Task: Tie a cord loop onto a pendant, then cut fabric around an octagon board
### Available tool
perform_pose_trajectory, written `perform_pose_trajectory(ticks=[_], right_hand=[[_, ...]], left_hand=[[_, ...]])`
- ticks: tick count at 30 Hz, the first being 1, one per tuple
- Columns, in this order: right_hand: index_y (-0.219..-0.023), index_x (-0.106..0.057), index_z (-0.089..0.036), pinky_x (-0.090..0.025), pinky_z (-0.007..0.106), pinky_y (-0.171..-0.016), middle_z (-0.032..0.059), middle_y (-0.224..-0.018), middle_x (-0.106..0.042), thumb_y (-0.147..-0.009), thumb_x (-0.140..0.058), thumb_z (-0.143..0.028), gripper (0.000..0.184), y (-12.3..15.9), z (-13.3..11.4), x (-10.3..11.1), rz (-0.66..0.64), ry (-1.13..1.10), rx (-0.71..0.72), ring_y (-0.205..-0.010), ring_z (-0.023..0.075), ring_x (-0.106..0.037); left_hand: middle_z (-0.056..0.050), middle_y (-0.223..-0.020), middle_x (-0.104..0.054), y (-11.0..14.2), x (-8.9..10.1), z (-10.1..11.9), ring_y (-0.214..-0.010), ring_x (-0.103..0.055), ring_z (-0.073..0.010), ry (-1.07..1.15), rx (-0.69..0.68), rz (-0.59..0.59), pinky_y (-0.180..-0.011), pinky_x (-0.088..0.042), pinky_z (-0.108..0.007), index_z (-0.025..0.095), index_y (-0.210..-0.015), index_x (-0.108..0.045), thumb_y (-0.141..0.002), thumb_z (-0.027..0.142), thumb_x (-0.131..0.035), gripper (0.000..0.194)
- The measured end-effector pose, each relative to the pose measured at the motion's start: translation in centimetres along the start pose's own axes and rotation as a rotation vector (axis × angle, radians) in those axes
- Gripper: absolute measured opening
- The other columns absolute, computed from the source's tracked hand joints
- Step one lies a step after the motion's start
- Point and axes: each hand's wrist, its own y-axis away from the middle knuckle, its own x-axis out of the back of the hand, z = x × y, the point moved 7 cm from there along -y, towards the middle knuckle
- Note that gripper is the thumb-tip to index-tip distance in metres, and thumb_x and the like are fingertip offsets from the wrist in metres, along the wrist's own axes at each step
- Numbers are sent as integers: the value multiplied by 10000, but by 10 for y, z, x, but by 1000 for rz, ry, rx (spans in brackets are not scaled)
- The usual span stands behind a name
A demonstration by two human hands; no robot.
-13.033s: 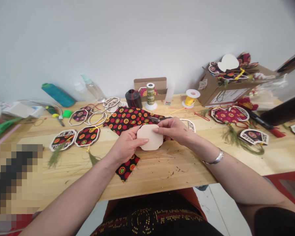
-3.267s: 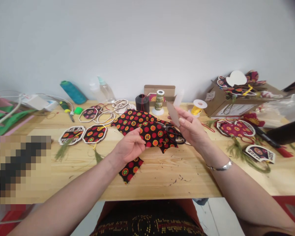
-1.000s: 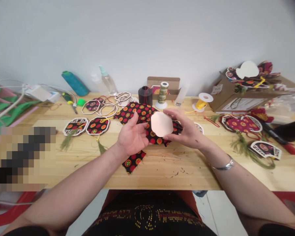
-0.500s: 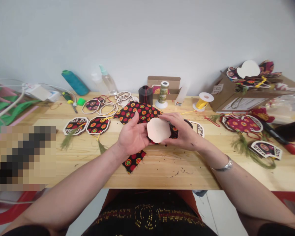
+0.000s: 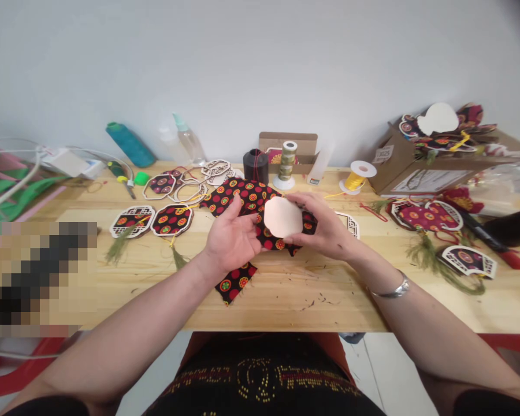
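Note:
Between the thumb and fingers of my right hand point(image 5: 323, 226) is a pale, flat plaque point(image 5: 282, 218) with a scalloped outline, gripped by its edges. My left hand point(image 5: 234, 237) lies palm up with fingers spread, just left of the plaque and apart from it. Black fabric with red and yellow flower prints point(image 5: 247, 195) spreads behind and beneath both hands. A smaller scrap of the same fabric point(image 5: 236, 283) sticks out below my left wrist. Partly hidden by my right hand, a pale fretwork frame point(image 5: 351, 224) rests on the table.
Fabric-covered ornaments with tassels point(image 5: 172, 221) lie to the left. Along the wall stand a black thread spool point(image 5: 255, 166), a green thread cone point(image 5: 288, 162), a yellow cord spool point(image 5: 356, 178) and a spray bottle point(image 5: 188, 141). A cardboard box point(image 5: 409, 164) holding ornaments stands at right.
My right hand has moved the plaque slightly up and to the right, away from my left fingers. More printed fabric shows between the hands.

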Motion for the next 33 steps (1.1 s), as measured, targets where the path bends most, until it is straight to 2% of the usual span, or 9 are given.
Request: perform_pose_trajectory(ticks=[5,10,13,18,22,27,33], right_hand=[[-1193,-562,-238,-503,478,-907,95,-1232,-580,-677,-788,-388,583,-1,20,6,126,-212,-221,-1104,271,-559],[-1128,-583,-205,-516,465,-878,112,-1204,-601,-657,-776,-409,549,2,34,12,249,-383,-417,-1092,269,-565],[-1120,-590,-206,-517,451,-876,116,-1204,-600,-660,-766,-421,537,4,38,16,302,-428,-483,-1121,269,-547],[-1122,-607,-223,-520,446,-871,99,-1204,-608,-668,-756,-436,523,7,44,22,377,-427,-509,-1134,267,-535],[-1114,-619,-232,-499,453,-909,88,-1225,-610,-665,-757,-455,520,7,48,22,400,-456,-499,-1146,262,-529],[-1091,-622,-221,-485,459,-928,96,-1186,-622,-662,-754,-425,493,5,46,20,386,-488,-506,-1126,260,-546],[-1144,-581,-217,-507,460,-869,112,-1199,-603,-645,-769,-421,571,4,41,15,312,-441,-478,-1101,279,-563]], left_hand=[[-208,-1139,-682,0,-9,1,-1129,-606,-344,61,-17,-25,-961,-437,-514,59,-1248,-544,-931,594,-227,698],[-198,-1249,-630,0,-13,1,-1204,-555,-344,81,-43,-28,-995,-396,-557,91,-1341,-468,-936,596,-189,705],[-193,-1280,-612,0,-13,2,-1230,-533,-344,82,-49,-42,-1006,-376,-575,107,-1359,-452,-937,596,-173,704],[-198,-1281,-611,1,-13,1,-1249,-516,-346,73,-33,-76,-1016,-361,-583,102,-1343,-472,-936,597,-190,701],[-203,-1260,-625,1,-12,1,-1249,-518,-349,57,-33,-49,-1026,-352,-583,91,-1332,-482,-933,602,-198,708],[-203,-1251,-632,1,-12,1,-1242,-525,-349,55,-35,-41,-1033,-347,-573,93,-1339,-477,-933,603,-183,716],[-204,-1236,-640,1,-12,0,-1213,-549,-348,57,-20,-46,-1025,-361,-552,88,-1326,-493,-930,608,-185,723]])
